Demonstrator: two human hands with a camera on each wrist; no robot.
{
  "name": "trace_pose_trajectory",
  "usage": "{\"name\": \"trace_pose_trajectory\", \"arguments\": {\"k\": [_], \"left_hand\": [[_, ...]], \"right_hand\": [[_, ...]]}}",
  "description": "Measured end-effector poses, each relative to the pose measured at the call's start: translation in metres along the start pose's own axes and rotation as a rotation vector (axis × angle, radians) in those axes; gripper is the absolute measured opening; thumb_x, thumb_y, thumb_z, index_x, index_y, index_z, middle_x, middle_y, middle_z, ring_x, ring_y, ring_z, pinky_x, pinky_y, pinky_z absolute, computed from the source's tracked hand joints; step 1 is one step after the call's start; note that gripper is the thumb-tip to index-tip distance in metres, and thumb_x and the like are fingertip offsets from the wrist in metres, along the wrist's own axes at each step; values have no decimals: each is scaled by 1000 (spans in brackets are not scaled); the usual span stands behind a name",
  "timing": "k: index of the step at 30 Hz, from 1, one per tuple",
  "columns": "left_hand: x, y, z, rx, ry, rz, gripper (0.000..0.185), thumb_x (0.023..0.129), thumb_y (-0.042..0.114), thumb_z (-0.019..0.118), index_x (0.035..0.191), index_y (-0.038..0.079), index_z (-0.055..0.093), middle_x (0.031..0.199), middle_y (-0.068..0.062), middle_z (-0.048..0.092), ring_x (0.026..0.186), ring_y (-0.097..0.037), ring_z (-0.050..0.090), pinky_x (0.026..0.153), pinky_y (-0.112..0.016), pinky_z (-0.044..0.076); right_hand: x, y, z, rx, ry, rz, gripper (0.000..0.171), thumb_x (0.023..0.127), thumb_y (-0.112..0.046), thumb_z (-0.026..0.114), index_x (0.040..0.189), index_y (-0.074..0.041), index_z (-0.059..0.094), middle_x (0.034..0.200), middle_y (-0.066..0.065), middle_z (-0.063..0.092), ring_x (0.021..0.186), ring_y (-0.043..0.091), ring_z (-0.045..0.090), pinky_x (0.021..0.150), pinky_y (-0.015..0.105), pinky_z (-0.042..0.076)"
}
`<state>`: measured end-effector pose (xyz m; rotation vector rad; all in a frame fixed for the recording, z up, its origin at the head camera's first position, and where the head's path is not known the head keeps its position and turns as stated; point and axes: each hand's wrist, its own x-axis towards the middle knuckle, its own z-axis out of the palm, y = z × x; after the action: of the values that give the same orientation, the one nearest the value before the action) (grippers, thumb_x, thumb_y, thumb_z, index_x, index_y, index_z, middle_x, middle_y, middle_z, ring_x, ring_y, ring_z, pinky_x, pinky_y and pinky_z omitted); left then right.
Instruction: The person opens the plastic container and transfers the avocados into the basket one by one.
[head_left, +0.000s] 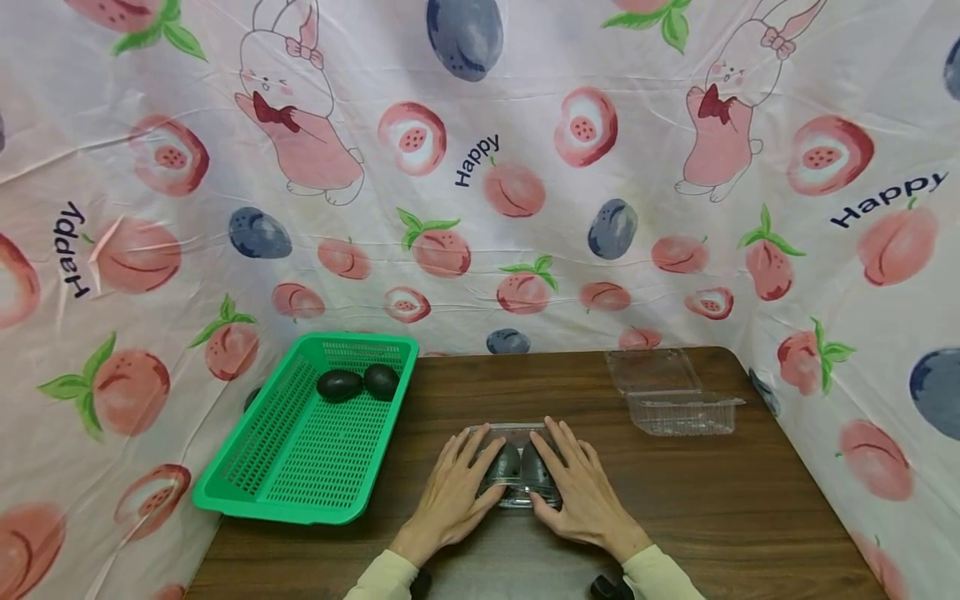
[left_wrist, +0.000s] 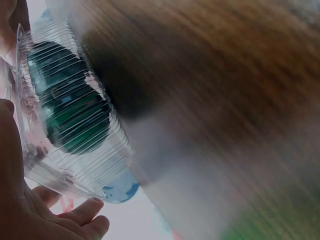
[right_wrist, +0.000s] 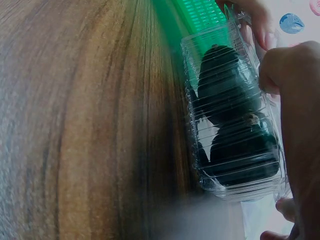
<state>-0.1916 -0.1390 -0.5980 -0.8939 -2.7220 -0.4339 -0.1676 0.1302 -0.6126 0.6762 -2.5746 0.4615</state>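
A clear plastic clamshell box (head_left: 517, 502) stands on the table in front of me, its lid down over the dark avocados (right_wrist: 229, 82). Two avocados show through the plastic in the head view, lying side by side. My left hand (head_left: 456, 492) lies over the box's left part, fingers extended across the lid and thumb at the near edge. Mirroring it, my right hand (head_left: 585, 493) rests on the right part with fingers spread. Both wrist views show the ribbed side wall of the box; the palms hide parts of the lid.
A green plastic basket (head_left: 300, 512) stands at the left with two dark avocados (head_left: 340, 385) at its far end. Another clear clamshell box (head_left: 682, 415) sits with its lid up at the back right of the brown wooden table (head_left: 750, 517). A fruit-printed cloth hangs behind.
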Motion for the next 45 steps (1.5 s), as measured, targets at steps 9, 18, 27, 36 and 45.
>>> {"name": "trace_pose_trajectory", "arguments": {"k": [9,18,27,36,45], "left_hand": [[4,0,-6,-11,-40,-14,63,114,49,62,169,20,53,178,-17,48,160,-52,50,132,-70,41],[9,-1,-15,-72,-18,3,59,116,48,58,167,19,56,172,-18,56,153,-52,57,129,-72,43],[9,-5,-24,-66,-101,15,72,111,53,66,173,21,48,177,-16,49,159,-50,51,132,-71,40],[7,-6,-30,-103,-128,6,79,107,54,72,174,22,45,182,-15,41,164,-51,46,134,-71,38],[5,-5,-37,-77,-76,26,83,106,55,75,174,20,45,183,-14,41,169,-50,38,133,-73,37]], "right_hand": [[1,0,-2,13,-15,5,93,92,-44,82,173,-13,47,180,23,42,161,50,50,113,72,53],[3,1,-2,25,-21,10,100,89,-45,84,174,-11,43,180,24,41,160,51,51,114,73,53],[7,1,-12,30,-64,19,96,91,-48,85,172,-14,47,181,22,42,161,50,51,116,72,51],[10,3,-18,68,-105,24,95,94,-53,83,173,-13,47,181,23,40,164,53,45,124,77,44],[17,1,-33,76,-58,-20,95,97,-56,82,173,-12,46,181,21,42,164,54,44,125,79,42]]}}
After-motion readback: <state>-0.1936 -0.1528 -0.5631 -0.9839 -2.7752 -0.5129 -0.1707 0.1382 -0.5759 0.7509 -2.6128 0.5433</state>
